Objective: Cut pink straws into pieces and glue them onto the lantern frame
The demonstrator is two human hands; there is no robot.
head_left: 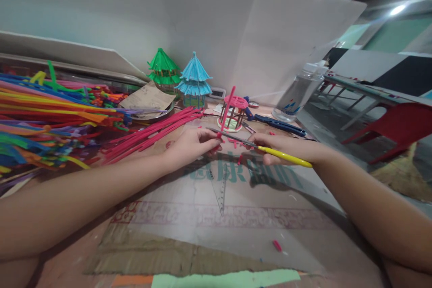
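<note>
My left hand (194,149) pinches a pink pipe cleaner (228,110), which stands up from the fingertips. In my right hand (270,147) are yellow-handled scissors (286,156), their blades pointing left and reaching the pipe cleaner just above my left fingers. Whether the blades are fully closed is too small to tell. Right behind the hands stands a small round frame (236,101) with a pink top ring and brown posts. Short pink cut pieces lie around its base. A bundle of long pink pipe cleaners (151,134) lies beyond my left forearm.
Many coloured pipe cleaners (50,108) are heaped at left. Green (162,66) and blue (194,76) pagoda models stand at the back. A clear bottle (299,92) and a dark blue tool, perhaps a glue gun (280,123), sit at right. A clear set square (221,189) lies in front.
</note>
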